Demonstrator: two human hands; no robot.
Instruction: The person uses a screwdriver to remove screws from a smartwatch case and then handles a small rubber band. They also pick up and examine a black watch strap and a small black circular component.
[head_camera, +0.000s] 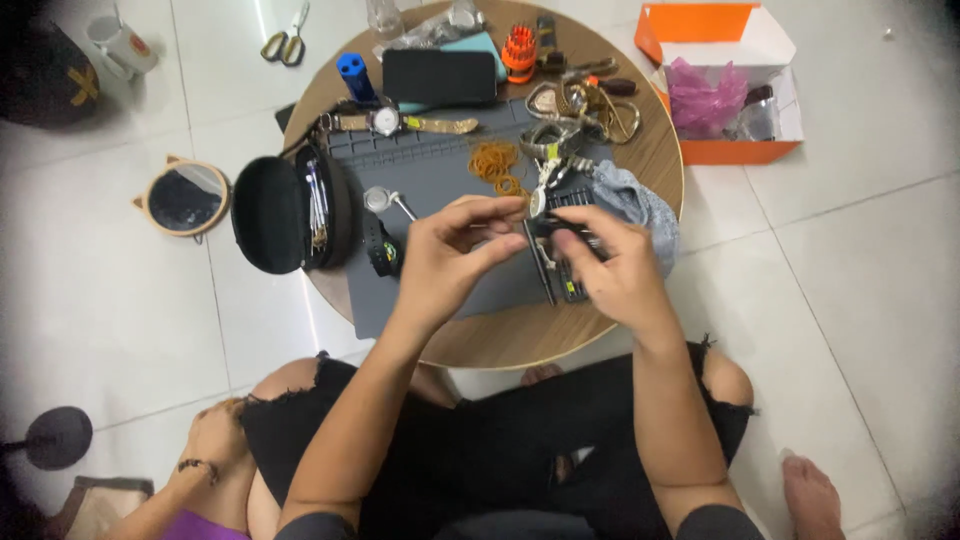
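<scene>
While I sit over the round wooden table (640, 150), here's the layout left to right. Far left on the white tile floor: a white mug (122, 45), a round tan mirror (186, 198) with cat-ear tabs, yellow-handled scissors (286, 42). An open black oval case (285, 213) overhangs the table's left edge, thin metal tools inside. A grey rubber work mat (420, 165) covers the table middle; on it a wristwatch (392, 122) with a gold-tone band, a small round loupe (380, 199), a pile of thin orange rubber bands (497, 162). Behind: blue cylinder (354, 75), black phone (439, 76), orange bit holder (518, 50). My left hand (445, 255) is pinched shut, thumb and fingertips on a small part too tiny to identify. My right hand (610, 265) is closed around a dark watch piece (560, 226), held just above the mat, touching the left fingertips. A slim dark tool (541, 265) lies on the mat beneath. Right of that: tangled metal watch bands (580, 105), crumpled grey cloth (635, 200). Far right on the floor: orange-and-white cardboard box (735, 85) with pink plastic inside.
</scene>
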